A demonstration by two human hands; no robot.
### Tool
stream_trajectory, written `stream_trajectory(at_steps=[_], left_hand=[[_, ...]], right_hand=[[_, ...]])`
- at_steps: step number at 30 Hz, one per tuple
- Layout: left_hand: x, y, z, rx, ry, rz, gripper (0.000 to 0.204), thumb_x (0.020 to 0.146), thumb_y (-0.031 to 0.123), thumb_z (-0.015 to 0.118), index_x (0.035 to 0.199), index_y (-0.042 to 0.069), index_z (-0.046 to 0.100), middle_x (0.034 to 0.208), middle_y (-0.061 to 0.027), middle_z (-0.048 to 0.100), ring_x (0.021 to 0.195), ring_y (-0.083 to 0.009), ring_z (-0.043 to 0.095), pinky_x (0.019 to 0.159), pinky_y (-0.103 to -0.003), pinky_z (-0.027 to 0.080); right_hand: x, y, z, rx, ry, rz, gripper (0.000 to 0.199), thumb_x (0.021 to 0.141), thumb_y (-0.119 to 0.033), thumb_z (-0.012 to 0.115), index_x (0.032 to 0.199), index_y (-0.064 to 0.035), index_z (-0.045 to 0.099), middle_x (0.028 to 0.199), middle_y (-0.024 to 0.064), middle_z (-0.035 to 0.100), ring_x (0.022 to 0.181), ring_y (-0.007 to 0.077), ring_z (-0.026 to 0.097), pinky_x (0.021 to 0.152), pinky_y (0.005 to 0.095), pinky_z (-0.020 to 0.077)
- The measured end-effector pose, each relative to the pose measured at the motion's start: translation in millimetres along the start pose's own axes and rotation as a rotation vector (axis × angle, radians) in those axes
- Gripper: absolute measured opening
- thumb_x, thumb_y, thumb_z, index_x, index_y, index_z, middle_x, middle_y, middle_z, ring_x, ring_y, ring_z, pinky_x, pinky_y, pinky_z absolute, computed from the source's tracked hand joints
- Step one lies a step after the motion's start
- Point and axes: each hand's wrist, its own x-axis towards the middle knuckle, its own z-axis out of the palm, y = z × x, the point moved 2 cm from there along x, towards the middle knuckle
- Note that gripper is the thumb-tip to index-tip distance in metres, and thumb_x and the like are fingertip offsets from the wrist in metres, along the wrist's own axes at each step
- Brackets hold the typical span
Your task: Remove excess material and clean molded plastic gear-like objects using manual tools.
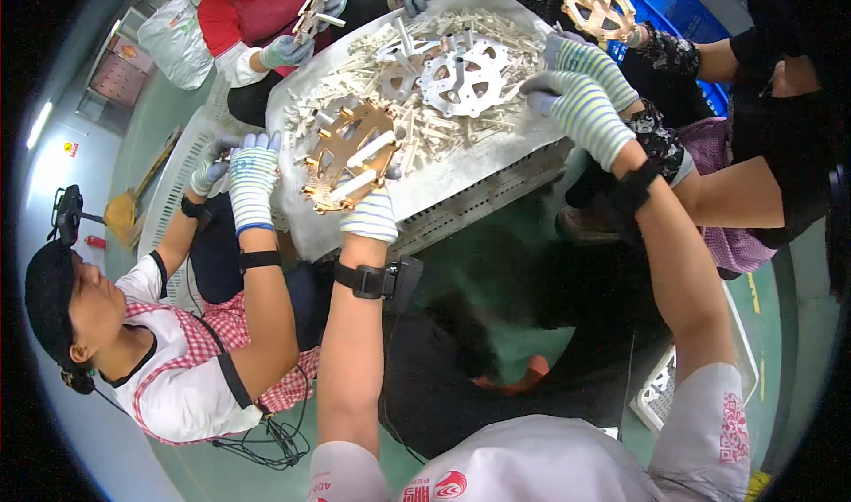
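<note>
i see my left hand (370, 208) left of centre, fingers clamped on the copper-coloured disc (347, 155) over the grey tray (461, 174). my right hand (576, 103), upper right, rests fingers-down on the tray edge beside the silver disc (465, 77); i cannot tell its grip.

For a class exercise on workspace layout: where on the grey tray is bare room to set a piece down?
Bare metal lies along the grey tray's near edge, below the copper-coloured wheel, and at its right corner by the right hand. The white sticks crowd the middle.
</note>
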Motion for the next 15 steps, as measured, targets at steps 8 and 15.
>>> stream_trajectory(at_steps=[8,15], left_hand=[[-43,27,22,0.901,0.025,0.386,0.042,0.099,0.036,0.064,0.128,0.006,0.061,0.118,-0.0105,0.069,0.102,-0.0240,0.067,0.084,-0.039,0.056],[-53,51,41,0.782,-0.104,0.438,0.043,0.099,0.036,0.064,0.131,0.007,0.059,0.121,-0.0105,0.067,0.106,-0.0242,0.066,0.087,-0.039,0.055]], right_hand=[[19,10,50,-0.589,-0.194,-0.060,0.028,0.083,-0.025,0.072,0.105,-0.0080,0.077,0.096,0.0216,0.074,0.092,0.0390,0.072,0.086,0.0456,0.0565],[19,-13,34,-0.612,-0.143,-0.007,0.021,0.084,-0.028,0.070,0.093,-0.0106,0.078,0.087,0.0168,0.074,0.086,0.0359,0.072,0.081,0.0458,0.0569]])
